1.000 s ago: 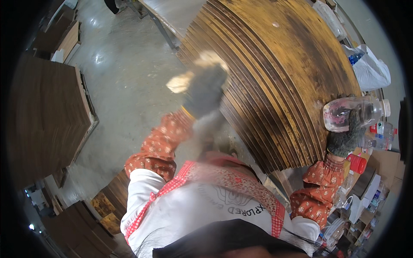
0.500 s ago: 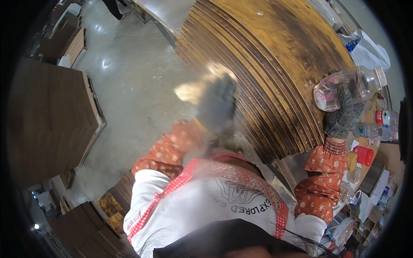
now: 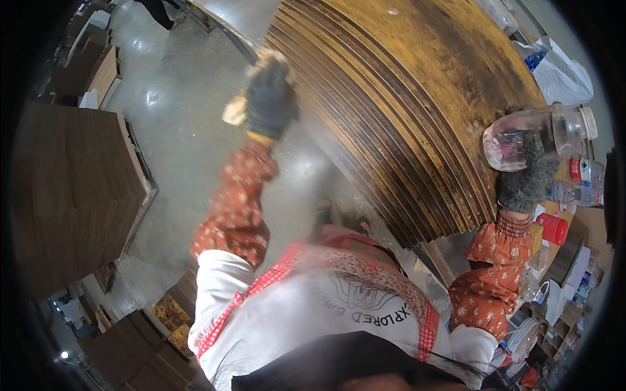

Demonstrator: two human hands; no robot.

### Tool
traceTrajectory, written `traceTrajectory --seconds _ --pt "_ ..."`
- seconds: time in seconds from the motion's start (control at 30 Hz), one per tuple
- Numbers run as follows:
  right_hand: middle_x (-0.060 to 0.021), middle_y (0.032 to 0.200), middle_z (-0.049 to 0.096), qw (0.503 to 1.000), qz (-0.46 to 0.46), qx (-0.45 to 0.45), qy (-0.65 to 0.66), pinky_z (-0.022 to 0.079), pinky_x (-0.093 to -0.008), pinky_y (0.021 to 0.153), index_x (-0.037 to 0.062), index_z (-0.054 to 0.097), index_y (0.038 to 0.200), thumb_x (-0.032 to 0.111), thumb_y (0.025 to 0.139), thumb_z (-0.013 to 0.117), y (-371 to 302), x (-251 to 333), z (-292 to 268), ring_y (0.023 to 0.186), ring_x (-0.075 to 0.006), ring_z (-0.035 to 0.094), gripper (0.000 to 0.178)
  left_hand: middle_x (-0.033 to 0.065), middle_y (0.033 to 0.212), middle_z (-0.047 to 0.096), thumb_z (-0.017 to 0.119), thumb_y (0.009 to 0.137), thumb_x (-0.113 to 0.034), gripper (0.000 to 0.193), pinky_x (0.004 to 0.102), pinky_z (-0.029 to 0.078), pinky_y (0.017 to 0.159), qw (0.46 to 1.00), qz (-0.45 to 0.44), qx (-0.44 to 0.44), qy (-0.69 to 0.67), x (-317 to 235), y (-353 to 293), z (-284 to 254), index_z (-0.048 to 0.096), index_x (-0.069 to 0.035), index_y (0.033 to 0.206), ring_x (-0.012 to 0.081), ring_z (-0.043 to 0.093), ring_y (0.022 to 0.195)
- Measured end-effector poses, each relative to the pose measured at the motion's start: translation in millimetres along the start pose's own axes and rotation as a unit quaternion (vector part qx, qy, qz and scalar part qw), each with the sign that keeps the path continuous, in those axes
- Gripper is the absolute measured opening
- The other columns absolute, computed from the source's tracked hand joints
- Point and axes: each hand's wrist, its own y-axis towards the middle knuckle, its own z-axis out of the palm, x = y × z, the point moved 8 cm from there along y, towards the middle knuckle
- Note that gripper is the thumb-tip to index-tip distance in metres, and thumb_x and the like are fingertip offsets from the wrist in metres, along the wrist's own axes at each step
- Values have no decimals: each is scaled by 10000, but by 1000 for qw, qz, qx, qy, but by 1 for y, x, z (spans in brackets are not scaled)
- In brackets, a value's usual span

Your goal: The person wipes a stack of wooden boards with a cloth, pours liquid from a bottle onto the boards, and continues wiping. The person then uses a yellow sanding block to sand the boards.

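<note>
My left hand, in a dark grey glove, is closed on a cream-coloured rag. The hand is a little blurred, and parts of the rag stick out past its fingers and thumb. It is at the left edge of a stack of brown boards. My right hand, in a grey knit glove, is wrapped round a clear plastic bottle with a white cap. Tilted over on its side, the bottle lies above the boards' right end and shows something pinkish through its wall.
Plastic bottles, a red-lidded container and a white plastic bag crowd the right side. Another board stack stands at the left across the grey floor. A person's leg shows at the top left.
My left hand with the rag has swung up and left, away from my body along the board stack's edge. The right hand keeps its hold on the bottle, nearly in place.
</note>
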Motion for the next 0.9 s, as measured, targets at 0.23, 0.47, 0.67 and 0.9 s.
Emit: traceTrajectory --seconds 0.23,0.47,0.67,0.9 --pt "-171 1232 582 860 -305 81 -402 467 -434 908 109 633 1156 159 803 715 -16 42 24 1152 -339 548 366 142 1194 591 606 771 -167 404 471 445 891 997 -41 -14 67 51 12 24 580 -77 1164 384 539 1061" --pt "-162 1213 587 875 -311 74 -365 470 -426 900 101 624 1157 177 801 724 -9 37 33 1137 -325 549 378 218 1200 563 632 747 -76 509 456 479 813 996 -52 68 -27 -122 -68 -20 501 -15 1235 364 573 958" --pt "-155 1200 588 887 -310 66 -334 471 -422 893 96 615 1157 183 804 724 -8 39 45 1118 -314 554 379 194 1104 574 573 802 -154 394 425 494 753 981 80 -53 -166 -244 -161 -48 540 -3 1164 328 588 911" --pt "-146 1186 588 896 -311 63 -310 473 -418 886 89 606 1157 189 808 724 2 34 51 1096 -300 559 381 186 1237 565 658 716 -21 574 456 437 883 985 38 -82 -146 -161 -97 -53 516 -37 1273 367 559 973"
